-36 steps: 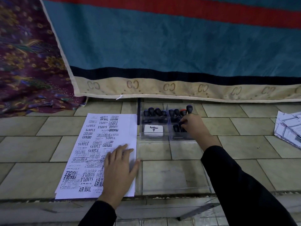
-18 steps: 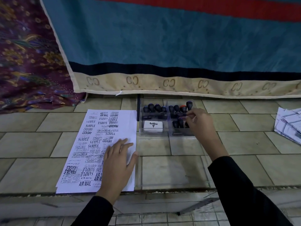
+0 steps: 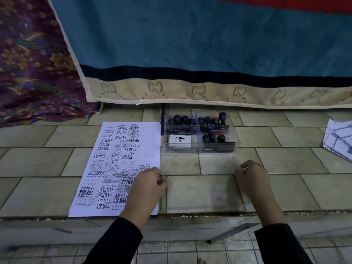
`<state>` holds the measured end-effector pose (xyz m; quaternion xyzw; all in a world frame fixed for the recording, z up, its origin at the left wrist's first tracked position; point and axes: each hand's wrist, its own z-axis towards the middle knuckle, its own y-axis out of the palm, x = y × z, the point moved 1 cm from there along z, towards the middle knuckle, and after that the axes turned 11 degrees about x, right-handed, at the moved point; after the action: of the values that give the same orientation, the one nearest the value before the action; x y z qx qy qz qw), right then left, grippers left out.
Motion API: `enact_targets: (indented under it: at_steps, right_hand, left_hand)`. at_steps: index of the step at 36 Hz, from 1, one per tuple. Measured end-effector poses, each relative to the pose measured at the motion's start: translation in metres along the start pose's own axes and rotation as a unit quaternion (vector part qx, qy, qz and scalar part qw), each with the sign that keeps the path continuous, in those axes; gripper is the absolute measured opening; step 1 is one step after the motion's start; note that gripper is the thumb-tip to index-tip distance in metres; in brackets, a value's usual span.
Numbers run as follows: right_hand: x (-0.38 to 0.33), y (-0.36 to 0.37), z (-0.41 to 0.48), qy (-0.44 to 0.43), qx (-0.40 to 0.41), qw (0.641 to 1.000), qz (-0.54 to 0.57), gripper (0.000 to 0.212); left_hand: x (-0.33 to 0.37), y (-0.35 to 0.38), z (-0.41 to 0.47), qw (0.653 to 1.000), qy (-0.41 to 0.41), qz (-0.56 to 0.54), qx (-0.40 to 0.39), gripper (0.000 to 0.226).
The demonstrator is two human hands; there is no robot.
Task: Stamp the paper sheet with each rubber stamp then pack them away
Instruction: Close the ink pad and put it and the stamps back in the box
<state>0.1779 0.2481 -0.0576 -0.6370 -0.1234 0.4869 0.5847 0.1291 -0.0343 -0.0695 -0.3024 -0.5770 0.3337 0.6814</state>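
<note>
A white paper sheet (image 3: 118,149) covered in black stamp prints lies on the tiled floor. To its right stands a clear compartment box (image 3: 181,151). It holds several black-handled rubber stamps (image 3: 211,121) and a white Artline ink pad (image 3: 180,141). The box's clear lid (image 3: 202,191) lies flat on the tiles in front of it. My left hand (image 3: 146,189) pinches the lid's left edge, its wrist over the sheet's corner. My right hand (image 3: 253,180) has its fingers curled on the lid's right edge.
A teal blanket (image 3: 209,44) hangs right behind the box, with a purple patterned cloth (image 3: 32,63) at the left. A stack of printed papers (image 3: 339,141) lies at the far right. A thin black bar (image 3: 162,121) stands at the box's left side. The tiled ledge ends just below the lid.
My right hand has left the stamps in the box and come back to the lid's right edge. My left hand has slid off the sheet to the lid's left edge.
</note>
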Motion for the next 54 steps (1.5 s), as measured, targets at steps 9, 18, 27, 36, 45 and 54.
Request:
enact_targets:
  at_steps: [9, 18, 27, 36, 45, 54]
  right_hand:
    - [-0.002, -0.006, -0.003, 0.001, 0.001, 1.0, -0.027, 0.013]
    - [0.009, -0.016, -0.004, 0.027, -0.02, 0.999, 0.009, 0.007]
    - [-0.007, -0.046, 0.026, 0.0, 0.002, 0.996, 0.09, 0.015]
    - [-0.047, -0.029, 0.099, -0.023, 0.036, 0.984, 0.171, 0.028]
    - [-0.059, 0.01, 0.154, -0.024, 0.004, 0.997, 0.077, 0.028]
    - [-0.052, 0.017, 0.163, -0.042, -0.003, 0.998, 0.05, 0.024]
  left_hand:
    - [0.006, 0.0, 0.008, 0.999, -0.017, 0.026, -0.006, 0.009]
    - [0.013, -0.012, -0.006, 1.0, -0.01, 0.004, -0.005, 0.007]
    - [0.031, -0.049, 0.009, 0.995, 0.027, -0.097, 0.01, 0.027]
    - [0.045, -0.042, 0.11, 0.989, -0.01, -0.142, 0.041, 0.025]
    - [0.051, -0.007, 0.164, 0.995, -0.038, -0.091, -0.001, 0.014]
    - [0.052, -0.003, 0.172, 0.996, -0.048, -0.079, 0.007, 0.011]
